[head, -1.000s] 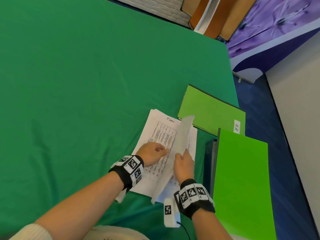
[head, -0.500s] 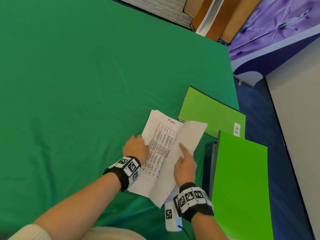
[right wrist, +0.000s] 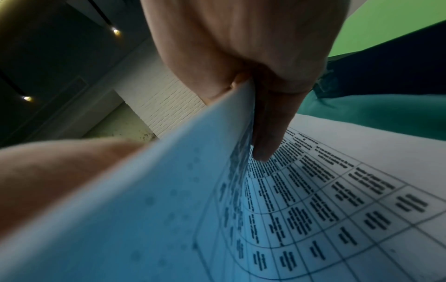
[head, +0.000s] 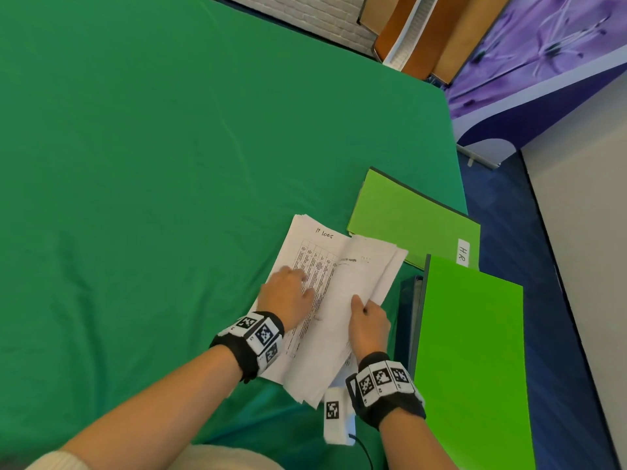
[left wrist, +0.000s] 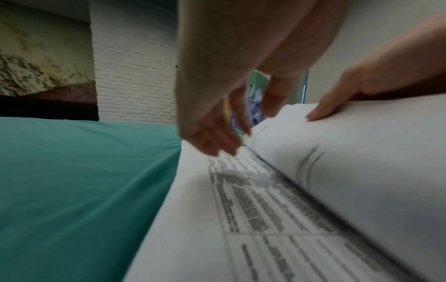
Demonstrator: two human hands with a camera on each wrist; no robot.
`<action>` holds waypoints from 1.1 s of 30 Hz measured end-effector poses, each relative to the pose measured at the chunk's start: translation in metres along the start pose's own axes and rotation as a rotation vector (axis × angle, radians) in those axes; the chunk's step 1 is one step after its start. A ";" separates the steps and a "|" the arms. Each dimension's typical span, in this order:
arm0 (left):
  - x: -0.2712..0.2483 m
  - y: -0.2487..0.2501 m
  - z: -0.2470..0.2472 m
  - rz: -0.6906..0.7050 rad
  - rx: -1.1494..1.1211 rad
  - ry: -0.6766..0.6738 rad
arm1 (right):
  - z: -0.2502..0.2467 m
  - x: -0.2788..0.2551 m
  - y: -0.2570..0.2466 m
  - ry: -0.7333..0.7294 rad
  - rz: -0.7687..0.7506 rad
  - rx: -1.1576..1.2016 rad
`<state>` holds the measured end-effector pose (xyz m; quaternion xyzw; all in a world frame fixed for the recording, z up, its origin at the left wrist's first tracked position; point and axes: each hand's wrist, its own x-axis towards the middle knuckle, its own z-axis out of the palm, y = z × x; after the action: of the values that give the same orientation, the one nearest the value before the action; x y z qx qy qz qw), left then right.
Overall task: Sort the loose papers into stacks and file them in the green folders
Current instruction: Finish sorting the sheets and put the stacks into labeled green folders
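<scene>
A stack of white papers (head: 322, 256) lies on the green tablecloth (head: 152, 164); its exposed sheet (left wrist: 253, 200) is a printed table headed "IT LOGS". My left hand (head: 302, 283) rests on that sheet with its fingers (left wrist: 212, 141) extended. My right hand (head: 359, 303) pinches the near edge of several turned-over sheets (head: 366, 266), thumb on top and fingers beneath (right wrist: 265, 133). The lifted sheets (right wrist: 169, 190) curve up over another printed table (right wrist: 337, 190). A green folder labelled "HR" (head: 407, 218) lies just beyond the papers. A second, brighter green folder (head: 471, 351) lies to the right.
A small white tagged box (head: 336, 415) with a cable sits at the front edge beside my right wrist. The table's right edge runs just past the folders, with blue floor (head: 576, 334) below. Boards (head: 424, 35) lean against the far wall.
The sheet my right hand held upright has been laid over to the right, and the hand now grips the turned sheets' edge. My left hand went to the left edge, then back onto the page.
</scene>
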<state>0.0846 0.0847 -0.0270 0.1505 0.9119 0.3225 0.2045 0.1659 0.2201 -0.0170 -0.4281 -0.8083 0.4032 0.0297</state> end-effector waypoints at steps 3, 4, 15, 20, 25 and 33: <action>0.006 -0.014 -0.006 -0.228 0.116 0.034 | 0.001 0.003 0.006 -0.009 0.016 0.009; 0.007 -0.017 -0.007 -0.247 0.123 0.011 | 0.003 0.003 0.008 -0.015 0.017 0.016; 0.009 -0.021 0.000 -0.317 0.156 0.049 | 0.008 0.004 0.012 -0.038 0.034 0.043; 0.003 -0.017 -0.003 -0.132 0.291 0.135 | 0.008 -0.003 0.011 0.034 -0.036 0.131; 0.002 -0.003 -0.009 0.060 0.153 0.127 | 0.011 -0.005 0.009 0.036 -0.175 0.042; 0.004 0.005 -0.013 -0.014 0.202 0.136 | 0.008 -0.003 0.016 0.050 -0.124 0.092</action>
<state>0.0757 0.0825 -0.0156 0.1420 0.9524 0.2371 0.1284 0.1751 0.2179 -0.0320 -0.3853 -0.8130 0.4263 0.0945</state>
